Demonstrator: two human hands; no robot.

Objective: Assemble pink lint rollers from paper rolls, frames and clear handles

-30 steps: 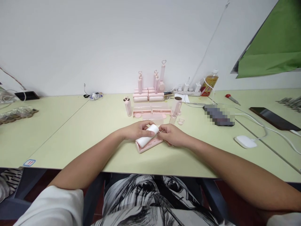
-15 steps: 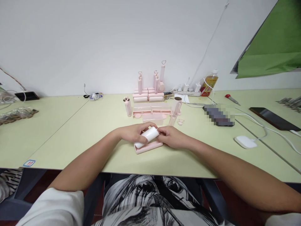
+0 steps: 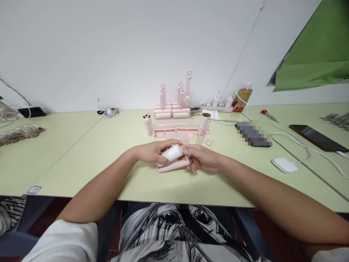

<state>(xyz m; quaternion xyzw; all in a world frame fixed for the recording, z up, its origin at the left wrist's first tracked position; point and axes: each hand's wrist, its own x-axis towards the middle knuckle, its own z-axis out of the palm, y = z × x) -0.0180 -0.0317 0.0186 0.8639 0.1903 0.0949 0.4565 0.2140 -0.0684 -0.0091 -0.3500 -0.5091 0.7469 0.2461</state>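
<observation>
My left hand [image 3: 151, 152] is wrapped around a white lint roller roll [image 3: 172, 154], its thumb along the near side. The roll lies tilted over a shallow pink case [image 3: 174, 166], its right end raised and its left end down in the case. My right hand [image 3: 203, 158] grips the right end of the case, with its thumb and forefinger at the raised end of the roll. Its lower fingers curl by the case's edge. Beyond my hands are a clear cover [image 3: 177, 136] and open pink cases [image 3: 165, 131].
Pink lint rollers with heart-shaped loops [image 3: 181, 98] stand at the back by the wall. A pink handle [image 3: 148, 125] stands to the left, a clear tube [image 3: 205, 123] to the right. Farther right are a power strip [image 3: 218, 107], a bottle [image 3: 242, 98], a screwdriver [image 3: 269, 115], phones and cables.
The case's right end has come up slightly into my right hand. My right hand has turned, its lower fingers now showing below the case's end. My left hand still holds the roll.
</observation>
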